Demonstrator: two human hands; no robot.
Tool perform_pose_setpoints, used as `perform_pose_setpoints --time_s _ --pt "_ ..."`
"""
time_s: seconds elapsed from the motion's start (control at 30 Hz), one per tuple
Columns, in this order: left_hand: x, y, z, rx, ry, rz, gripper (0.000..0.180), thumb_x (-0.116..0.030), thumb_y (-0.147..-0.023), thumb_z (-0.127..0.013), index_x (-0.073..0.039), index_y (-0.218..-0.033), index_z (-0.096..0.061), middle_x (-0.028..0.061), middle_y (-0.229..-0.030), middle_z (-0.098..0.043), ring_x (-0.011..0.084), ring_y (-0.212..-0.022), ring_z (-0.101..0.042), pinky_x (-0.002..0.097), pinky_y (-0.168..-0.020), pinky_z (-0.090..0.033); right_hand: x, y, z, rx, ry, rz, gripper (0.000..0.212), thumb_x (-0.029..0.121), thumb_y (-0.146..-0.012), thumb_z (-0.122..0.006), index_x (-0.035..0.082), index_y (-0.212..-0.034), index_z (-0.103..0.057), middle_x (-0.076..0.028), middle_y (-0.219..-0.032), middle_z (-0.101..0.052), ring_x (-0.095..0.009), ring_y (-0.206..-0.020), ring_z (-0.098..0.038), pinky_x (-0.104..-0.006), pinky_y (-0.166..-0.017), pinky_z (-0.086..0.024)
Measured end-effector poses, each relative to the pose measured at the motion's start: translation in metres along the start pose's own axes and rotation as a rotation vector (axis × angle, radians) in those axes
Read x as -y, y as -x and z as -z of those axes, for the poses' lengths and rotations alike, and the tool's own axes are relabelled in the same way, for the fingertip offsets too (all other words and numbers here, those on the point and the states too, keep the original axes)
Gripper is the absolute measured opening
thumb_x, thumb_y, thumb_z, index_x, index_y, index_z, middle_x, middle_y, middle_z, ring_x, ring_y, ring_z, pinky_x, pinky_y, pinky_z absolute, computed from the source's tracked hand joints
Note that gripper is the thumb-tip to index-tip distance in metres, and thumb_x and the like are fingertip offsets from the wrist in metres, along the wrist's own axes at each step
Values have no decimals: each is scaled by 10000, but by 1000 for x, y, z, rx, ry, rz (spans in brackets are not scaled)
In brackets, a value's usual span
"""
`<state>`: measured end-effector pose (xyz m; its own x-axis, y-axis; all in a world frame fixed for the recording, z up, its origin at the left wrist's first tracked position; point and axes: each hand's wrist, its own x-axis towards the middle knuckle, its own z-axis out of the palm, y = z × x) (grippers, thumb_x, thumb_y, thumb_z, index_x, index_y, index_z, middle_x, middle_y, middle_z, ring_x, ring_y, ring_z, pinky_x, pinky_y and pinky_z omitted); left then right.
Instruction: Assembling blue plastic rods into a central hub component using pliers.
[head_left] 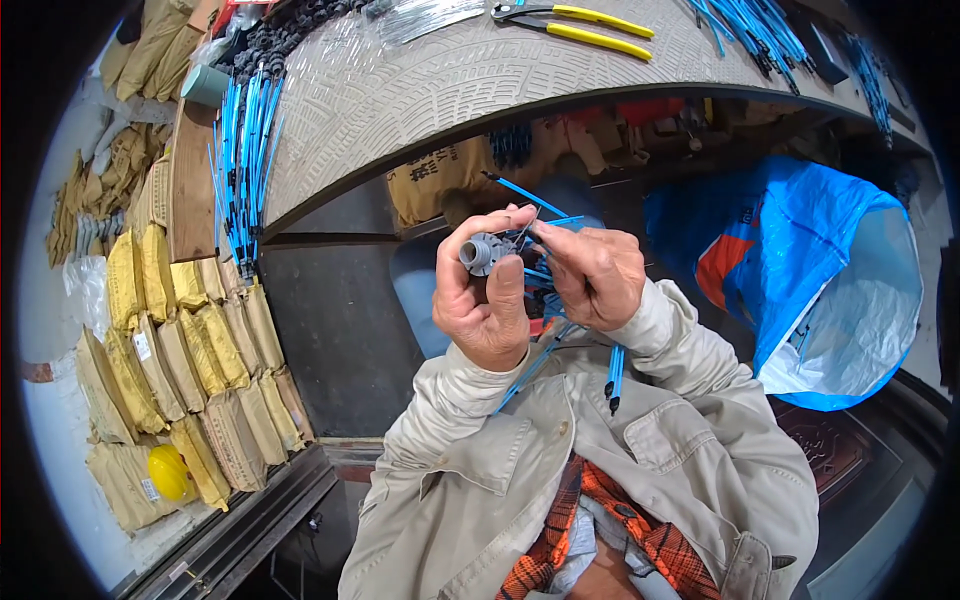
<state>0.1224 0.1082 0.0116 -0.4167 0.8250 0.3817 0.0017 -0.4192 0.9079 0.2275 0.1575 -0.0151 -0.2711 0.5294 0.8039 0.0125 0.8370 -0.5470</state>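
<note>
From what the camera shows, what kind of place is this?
Probably a small assembly workshop: a workbench with yellow-handled pliers, bundles of blue wires, and stacked paper packages on the floor.

One grey plastic connector (478, 253) in my left hand (487, 295). One pair of yellow-handled pliers (575, 24) on workbench (420, 90). One blue plastic sack (810, 280). One yellow hard hat (168, 472). Two blue wire ends (614, 378) hang below my right hand (592, 275). Blue wire bundle (240, 160) at bench end, yellow-brown paper packets (200, 350) on floor: too many to count.
</note>
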Motion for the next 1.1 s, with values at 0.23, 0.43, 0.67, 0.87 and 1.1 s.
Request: perform_pose_setpoints --time_s 0.23,0.43,0.67,0.87,1.1 --pt "-8 -2 -4 -41 0 18 247 -25 -809 -544 18 -1048 -498 147 -981 -628 180 -834 -602 254 -777 -473 6 1 -6 -92 21 -92 285 -65 -773 -567 -61 -1055 -535 -152 -858 -639 -131 -476 -508 -227 -438 -423" --pt "-8 -1 -6 -38 -10 70 265 6 -778 -549 8 -1040 -512 129 -969 -633 143 -750 -591 222 -700 -478 2 3 -1 -88 6 -73 298 -99 -757 -557 -67 -1051 -523 -191 -986 -643 -137 -489 -538 -232 -451 -448" --pt "-10 -5 -8 -33 -6 53 267 17 -764 -554 6 -1029 -520 120 -960 -635 133 -731 -578 218 -690 -473 0 0 -1 -91 21 -39 306 -95 -762 -560 -67 -1064 -516 -193 -981 -644 -140 -504 -553 -233 -451 -445" --pt "-8 -4 -7 -37 -19 50 255 2 -774 -548 6 -1027 -521 116 -954 -634 133 -746 -574 218 -688 -468 -1 2 0 -63 -33 -90 266 -44 -802 -553 -54 -1067 -539 -156 -860 -652 -151 -525 -558 -230 -472 -453" --pt "-4 -8 -1 -8 2 61 223 -102 -863 -512 10 -1054 -488 142 -984 -614 161 -828 -570 247 -772 -449 -9 -1 0 23 -75 -33 314 -80 -711 -610 -17 -1018 -594 -100 -837 -635 -152 -528 -544 -241 -482 -454"
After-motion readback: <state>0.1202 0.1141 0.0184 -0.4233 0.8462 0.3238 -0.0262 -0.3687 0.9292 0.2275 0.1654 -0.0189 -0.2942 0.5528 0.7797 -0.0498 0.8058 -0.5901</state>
